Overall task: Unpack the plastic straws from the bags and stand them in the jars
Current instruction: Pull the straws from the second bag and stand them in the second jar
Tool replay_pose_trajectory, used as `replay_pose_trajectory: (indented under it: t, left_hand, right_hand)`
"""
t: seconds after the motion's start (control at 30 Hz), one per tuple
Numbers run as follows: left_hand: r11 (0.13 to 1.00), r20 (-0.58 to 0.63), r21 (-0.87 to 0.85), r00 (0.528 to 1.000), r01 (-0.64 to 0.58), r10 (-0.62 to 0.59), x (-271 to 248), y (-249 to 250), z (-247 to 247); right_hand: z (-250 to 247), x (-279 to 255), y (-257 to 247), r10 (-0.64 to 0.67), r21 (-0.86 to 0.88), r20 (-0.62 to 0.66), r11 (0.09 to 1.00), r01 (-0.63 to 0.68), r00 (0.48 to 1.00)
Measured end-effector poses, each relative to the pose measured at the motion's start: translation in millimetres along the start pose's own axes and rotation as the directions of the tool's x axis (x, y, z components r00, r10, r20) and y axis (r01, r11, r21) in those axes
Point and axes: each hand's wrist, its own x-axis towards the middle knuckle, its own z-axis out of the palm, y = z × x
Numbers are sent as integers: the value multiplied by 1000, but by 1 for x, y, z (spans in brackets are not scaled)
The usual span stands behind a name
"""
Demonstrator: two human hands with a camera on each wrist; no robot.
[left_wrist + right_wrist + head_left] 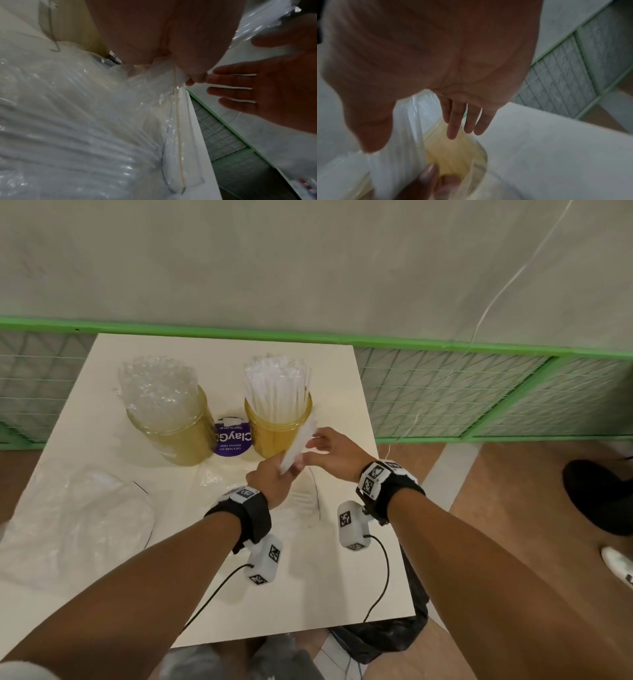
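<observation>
A white table [329, 577] has two yellow jars on it. The left jar [178, 440] sits at about 10 o'clock from the hands and is stuffed with clear straws [154, 385]. The right jar [274, 436] sits at 12 o'clock from the hands and is full of white straws [277, 385] standing up. Between the jars is a round purple lid [230, 440]. The left hand [274, 481] grips the low end of a small bundle of white straws [297, 448]. The bundle tilts up toward 1 o'clock and leans in front of the right jar. The right hand [337, 455] is at the bundle's other side, with its thumb against the bundle and its fingers straight and loose. Crinkly clear bags [78, 518] lie on the table at 9 o'clock from the hands.
</observation>
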Motion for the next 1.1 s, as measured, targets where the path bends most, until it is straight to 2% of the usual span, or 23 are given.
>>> replay_pose_trajectory:
  t: [0.07,0.17,0.23,0.33,0.47,0.53,0.6,0.7,0.83,0.9,0.93,1.0,1.1]
  left_hand:
    - [997,33,-68,998,-45,47,9,-12,6]
    - [995,77,-81,995,-58,64,19,-27,15]
    - [996,72,-70,996,-57,62,-2,-5,1]
    - [990,65,-121,995,-72,80,-9,2,-4]
    - [986,198,-166,980,11,22,-11,-4,-3]
    - [972,268,-195,960,132,-77,-9,-15,-4]
    - [889,278,-383,949,251,-148,-5,-20,-6]
    - [638,277,-663,920,392,-278,-5,-12,-18]
    - [301,281,-871,896,388,-343,1,-15,-31]
    - [137,287,-931,909,339,-304,2,-14,-37]
    - [93,286,-943,919,321,-271,1,-12,-40]
    - [102,282,-944,927,314,-247,-1,-6,-44]
    - [240,230,-920,922,311,-313,1,-8,-48]
  right_hand:
    - [14,4,1,-38,21,14,999,38,999]
    - [34,5,4,-59,106,22,993,57,998]
    - [46,6,4,-76,118,-18,990,77,997]
    - [60,9,3,-114,98,-84,988,122,990]
    - [59,14,-12,-153,116,-262,975,189,953]
    - [46,17,-24,-170,163,-357,957,241,918]
    - [31,19,-41,-188,219,-428,928,303,884]
    - [18,19,-68,-244,267,-490,872,411,837]
    - [29,16,-95,-308,292,-482,826,482,820]
    - [44,14,-97,-332,259,-447,841,476,831]
    - [52,13,-95,-343,237,-425,851,468,838]
    - [65,11,-90,-345,217,-394,866,451,852]
    - [70,9,-89,-307,223,-358,889,401,882]
